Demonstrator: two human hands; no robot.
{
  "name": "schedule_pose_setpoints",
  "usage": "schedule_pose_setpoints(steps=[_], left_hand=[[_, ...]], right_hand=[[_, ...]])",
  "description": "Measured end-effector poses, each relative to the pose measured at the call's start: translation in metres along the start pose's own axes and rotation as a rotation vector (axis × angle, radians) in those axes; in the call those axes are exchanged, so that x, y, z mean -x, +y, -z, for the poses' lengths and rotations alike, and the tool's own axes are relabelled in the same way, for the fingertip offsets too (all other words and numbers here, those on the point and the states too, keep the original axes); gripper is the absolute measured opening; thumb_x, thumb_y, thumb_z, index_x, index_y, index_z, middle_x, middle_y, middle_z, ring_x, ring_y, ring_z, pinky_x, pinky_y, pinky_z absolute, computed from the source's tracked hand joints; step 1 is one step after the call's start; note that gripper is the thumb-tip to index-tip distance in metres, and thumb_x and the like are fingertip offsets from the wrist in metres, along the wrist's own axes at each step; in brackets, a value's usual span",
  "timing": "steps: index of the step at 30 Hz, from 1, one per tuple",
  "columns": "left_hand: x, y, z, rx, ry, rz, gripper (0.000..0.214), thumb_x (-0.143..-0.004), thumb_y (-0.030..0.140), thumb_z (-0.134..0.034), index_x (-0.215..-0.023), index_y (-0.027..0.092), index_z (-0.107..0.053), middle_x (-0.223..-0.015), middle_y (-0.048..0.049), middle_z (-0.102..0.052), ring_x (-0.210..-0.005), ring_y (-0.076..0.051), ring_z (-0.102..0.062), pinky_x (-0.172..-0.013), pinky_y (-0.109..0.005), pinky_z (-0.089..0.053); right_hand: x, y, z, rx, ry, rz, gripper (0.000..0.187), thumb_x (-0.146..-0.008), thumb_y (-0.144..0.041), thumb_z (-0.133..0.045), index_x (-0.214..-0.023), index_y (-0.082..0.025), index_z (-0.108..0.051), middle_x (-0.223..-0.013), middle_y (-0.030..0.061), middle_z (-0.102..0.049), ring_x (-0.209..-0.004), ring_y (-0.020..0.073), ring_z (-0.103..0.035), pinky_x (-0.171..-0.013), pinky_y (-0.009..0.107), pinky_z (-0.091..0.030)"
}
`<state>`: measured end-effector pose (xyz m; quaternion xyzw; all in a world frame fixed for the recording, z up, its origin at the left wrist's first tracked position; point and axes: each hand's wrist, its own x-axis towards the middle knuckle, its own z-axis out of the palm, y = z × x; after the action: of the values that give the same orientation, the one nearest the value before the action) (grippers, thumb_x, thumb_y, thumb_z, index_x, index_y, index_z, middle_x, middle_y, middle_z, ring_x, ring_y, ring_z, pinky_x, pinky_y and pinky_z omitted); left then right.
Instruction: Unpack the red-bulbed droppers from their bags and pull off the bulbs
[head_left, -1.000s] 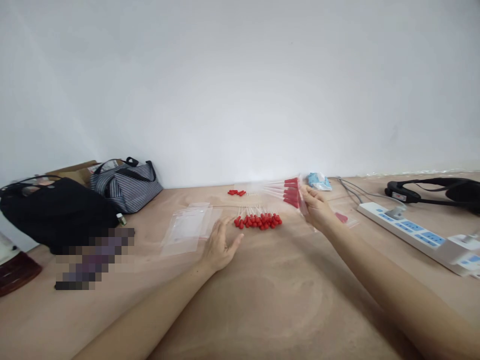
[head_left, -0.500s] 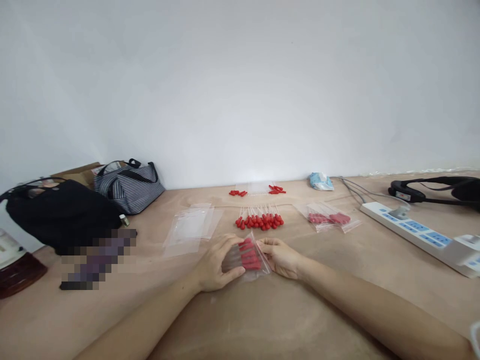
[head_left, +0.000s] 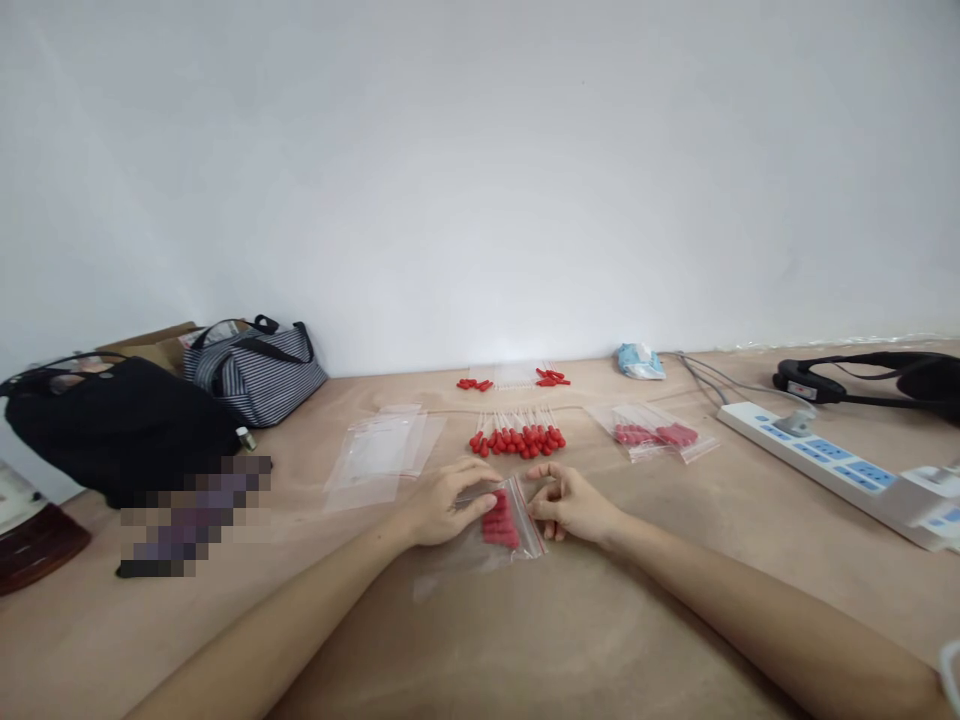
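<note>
A clear zip bag (head_left: 491, 550) with several red-tipped pieces (head_left: 500, 520) inside lies on the table in front of me. My left hand (head_left: 448, 503) is on its left side, the thumb over the red tips and the fingers along the far edge. My right hand (head_left: 574, 507) is beside the zip edge (head_left: 529, 515), index finger and thumb apart and the other fingers curled. Whether its fingertips touch the bag I cannot tell. Beyond my hands lies a row of red-headed white sticks (head_left: 517, 438).
Flat clear bags (head_left: 379, 450) lie left; filled bags (head_left: 656, 435) lie right. Red pieces (head_left: 553, 377) are near the wall. A power strip (head_left: 825, 455), black headset (head_left: 862, 380) and tissue pack (head_left: 640, 361) stand right. A striped bag (head_left: 259, 370) and black bag (head_left: 142, 420) stand left.
The filled bag has come down flatter on the table, its zip edge showing more clearly. My right fingers have spread from their pinch at that edge. My left thumb has moved over the red tips.
</note>
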<state>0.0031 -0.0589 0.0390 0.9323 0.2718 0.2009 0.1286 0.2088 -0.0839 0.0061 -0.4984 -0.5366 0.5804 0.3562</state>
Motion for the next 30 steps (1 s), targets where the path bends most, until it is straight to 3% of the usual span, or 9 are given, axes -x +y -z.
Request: schedule_pose_setpoints(steps=[6,17,21,25,30], left_hand=[[-0.023,0.004,-0.018,-0.107,0.023,-0.223,0.026,-0.085,0.013,-0.040,-0.099,0.018,-0.061,-0.106,-0.0072,-0.058,-0.098,-0.017,-0.051,-0.086,-0.033,-0.043],[-0.025,0.000,-0.022,-0.215,0.172,-0.448,0.023,-0.085,0.015,-0.043,-0.078,0.016,-0.064,-0.086,-0.0050,-0.064,-0.085,-0.015,-0.053,-0.079,-0.029,-0.045],[-0.026,0.001,-0.022,-0.237,0.198,-0.478,0.020,-0.085,0.016,-0.044,-0.077,0.016,-0.062,-0.086,-0.0046,-0.064,-0.083,-0.014,-0.054,-0.078,-0.028,-0.044],[-0.027,0.000,-0.022,-0.256,0.138,-0.459,0.027,-0.086,0.013,-0.039,-0.071,0.017,-0.061,-0.087,-0.0051,-0.061,-0.082,-0.014,-0.052,-0.077,-0.027,-0.042],[-0.025,0.001,-0.021,-0.276,0.036,-0.354,0.026,-0.085,0.011,-0.035,-0.072,0.015,-0.057,-0.083,-0.0059,-0.057,-0.074,-0.013,-0.050,-0.072,-0.025,-0.041]], right_hand=[[0.003,0.003,0.001,-0.021,-0.030,0.091,0.042,-0.059,-0.015,-0.054,-0.097,-0.018,-0.036,-0.055,-0.0095,-0.057,-0.032,0.0039,-0.046,-0.030,0.013,-0.030],[-0.002,0.007,0.000,-0.095,-0.022,0.092,0.044,-0.056,-0.022,-0.058,-0.091,-0.020,-0.031,-0.053,-0.0095,-0.059,-0.028,0.0025,-0.033,-0.031,0.015,-0.021],[-0.002,0.008,0.000,-0.119,-0.017,0.086,0.043,-0.055,-0.023,-0.060,-0.085,-0.021,-0.030,-0.052,-0.0087,-0.059,-0.029,0.0023,-0.031,-0.032,0.015,-0.020],[-0.002,0.007,0.000,-0.115,-0.021,0.083,0.039,-0.055,-0.023,-0.060,-0.083,-0.021,-0.033,-0.056,-0.0059,-0.061,-0.030,0.0024,-0.030,-0.032,0.015,-0.019],[-0.003,0.008,-0.001,0.023,-0.028,0.166,0.009,-0.060,-0.019,-0.056,-0.067,-0.017,-0.050,-0.053,-0.0053,-0.056,-0.034,0.0013,-0.030,-0.034,0.015,-0.021]])
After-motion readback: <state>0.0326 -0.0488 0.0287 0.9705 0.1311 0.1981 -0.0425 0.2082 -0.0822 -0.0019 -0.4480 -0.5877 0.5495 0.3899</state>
